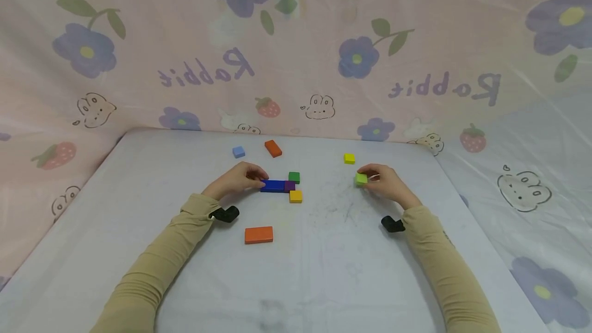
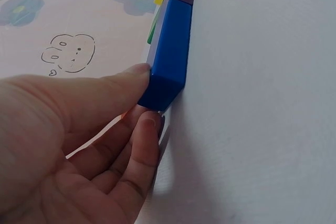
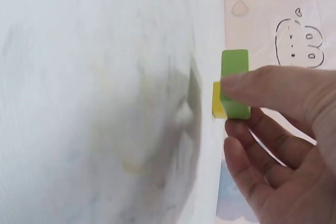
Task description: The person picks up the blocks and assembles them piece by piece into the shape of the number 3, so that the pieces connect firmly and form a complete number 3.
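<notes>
My left hand [image 1: 238, 179] holds the outer end of a long blue block [image 1: 273, 186] between thumb and fingers; the left wrist view shows the thumb on the blue block [image 2: 170, 51]. A small purple block [image 1: 289, 185] touches its right end. Behind the purple block lies a green block [image 1: 294, 177], and in front of it an orange-yellow block [image 1: 295, 197]. To the right, my right hand [image 1: 384, 183] pinches a light green block [image 1: 361, 180]; the right wrist view shows the light green block [image 3: 235, 85] between thumb and fingers.
A yellow block [image 1: 349, 158] lies behind my right hand. Farther back on the left are a light blue block [image 1: 238, 152] and a red-orange block [image 1: 273, 148]. An orange block [image 1: 259, 235] lies nearer the front of the white table [image 1: 314, 281]. Patterned cloth surrounds the table.
</notes>
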`<state>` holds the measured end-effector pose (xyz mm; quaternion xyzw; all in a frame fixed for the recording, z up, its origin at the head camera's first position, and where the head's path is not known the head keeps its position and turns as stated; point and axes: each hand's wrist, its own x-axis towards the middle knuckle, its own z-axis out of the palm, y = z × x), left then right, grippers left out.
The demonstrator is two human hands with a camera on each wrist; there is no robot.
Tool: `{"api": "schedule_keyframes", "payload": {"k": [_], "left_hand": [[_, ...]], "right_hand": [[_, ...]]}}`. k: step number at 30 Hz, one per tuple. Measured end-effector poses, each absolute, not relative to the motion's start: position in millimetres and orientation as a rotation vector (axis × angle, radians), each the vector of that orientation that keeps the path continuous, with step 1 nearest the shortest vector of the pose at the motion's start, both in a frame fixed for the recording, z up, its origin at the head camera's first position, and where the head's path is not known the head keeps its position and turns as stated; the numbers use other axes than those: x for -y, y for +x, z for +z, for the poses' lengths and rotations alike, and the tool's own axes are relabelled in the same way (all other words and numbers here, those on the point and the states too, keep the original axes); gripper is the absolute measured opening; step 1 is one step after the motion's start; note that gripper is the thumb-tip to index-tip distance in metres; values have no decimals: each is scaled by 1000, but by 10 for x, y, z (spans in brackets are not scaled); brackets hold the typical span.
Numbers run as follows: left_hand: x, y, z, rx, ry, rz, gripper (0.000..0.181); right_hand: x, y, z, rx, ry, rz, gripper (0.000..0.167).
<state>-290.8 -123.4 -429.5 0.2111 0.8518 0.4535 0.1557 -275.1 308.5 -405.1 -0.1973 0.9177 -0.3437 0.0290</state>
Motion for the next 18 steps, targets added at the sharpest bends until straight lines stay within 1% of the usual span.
{"api": "schedule_keyframes", "payload": {"k": [5,18], "left_hand": [[1237,-2909,-4299,-2445,609,1297,23],[1237,-2924,-4319,-2451,608,1295,22]], "right_hand": [[-2983,-2717,-4043,-2833,-716,-1064,38],[-2672,-2595,-4011,-2774,-836,-1090,39]]}}
